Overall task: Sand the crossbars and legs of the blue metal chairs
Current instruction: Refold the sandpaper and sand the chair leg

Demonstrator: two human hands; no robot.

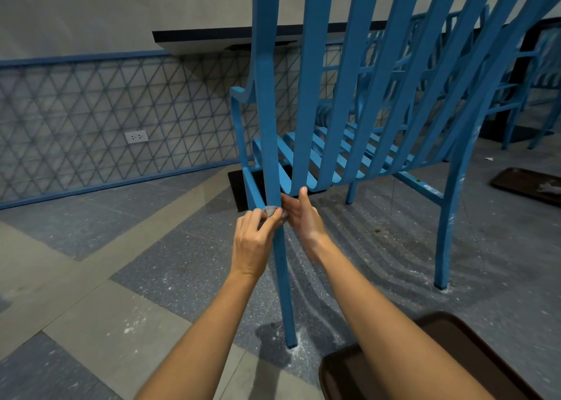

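A blue metal chair with a slatted back and seat stands right in front of me, seen from behind. Its rear left leg runs down to the floor between my arms. A small grey piece of sandpaper is wrapped around that leg where the side crossbar joins it. My left hand pinches the sandpaper against the leg from the left. My right hand presses on it from the right, thumb pointing up. The rear right leg stands further right.
More blue chairs are stacked at the back right under a counter. A brown tray lies at the bottom right under my right arm, another tray at the far right. White dust speckles the tiled floor. A lattice wall panel runs along the left.
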